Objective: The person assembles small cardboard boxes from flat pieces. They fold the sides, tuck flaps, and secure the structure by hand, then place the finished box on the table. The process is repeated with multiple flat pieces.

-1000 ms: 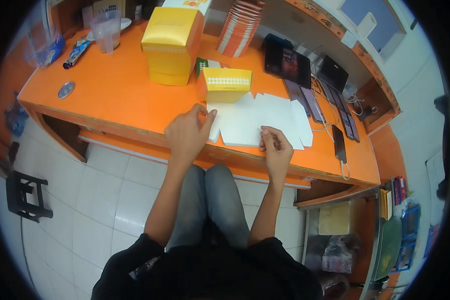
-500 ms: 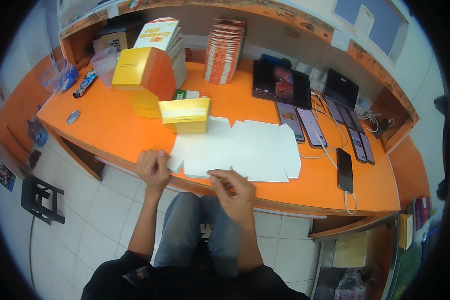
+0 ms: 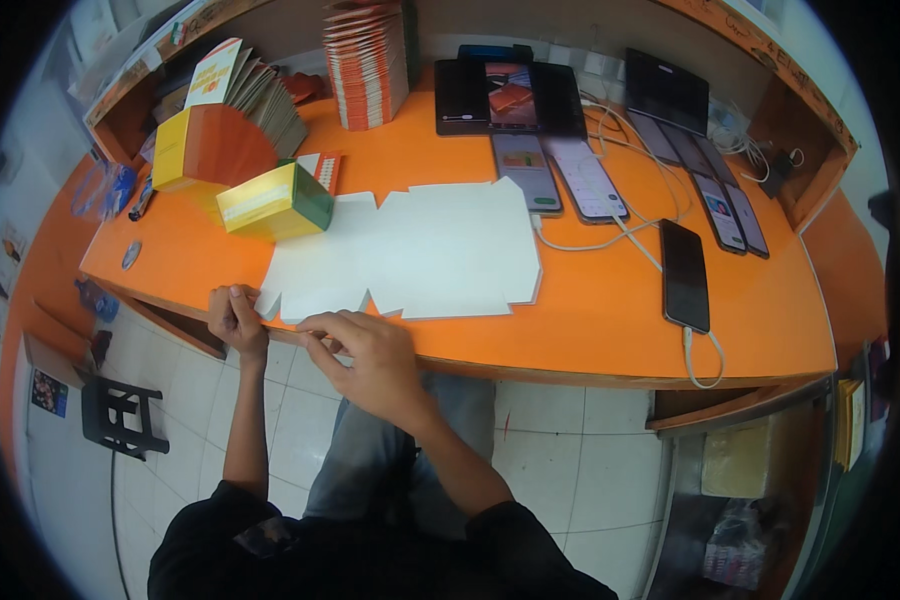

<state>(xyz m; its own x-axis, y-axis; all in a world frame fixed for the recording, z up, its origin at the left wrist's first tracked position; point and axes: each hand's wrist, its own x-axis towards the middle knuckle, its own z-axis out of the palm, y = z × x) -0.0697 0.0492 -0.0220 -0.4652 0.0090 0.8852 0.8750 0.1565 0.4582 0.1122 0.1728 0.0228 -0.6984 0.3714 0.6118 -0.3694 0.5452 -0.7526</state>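
- Watching my left hand (image 3: pixel 235 318): curled at the white cards' (image 3: pixel 460 255) near left corner; can't tell if that grip pinches anything.
- Right hand (image 3: pixel 370 365): bent fingers by the near edge, grip equally unclear.
- Cards lie flat at the counter's (image 3: pixel 590 335) front, probably for easy reach.
- Yellow box (image 3: pixel 270 205) overlaps their far left; could block lifting.
- Black phone (image 3: pixel 685 275), cable (image 3: pixel 688 347) sit clear, right.

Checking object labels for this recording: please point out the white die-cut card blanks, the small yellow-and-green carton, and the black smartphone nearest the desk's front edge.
White die-cut card blanks (image 3: pixel 430 248): head view, middle of the top sheet.
Yellow-and-green carton (image 3: pixel 264 203): head view, its yellow side.
Black smartphone (image 3: pixel 685 275): head view, middle of its dark screen.
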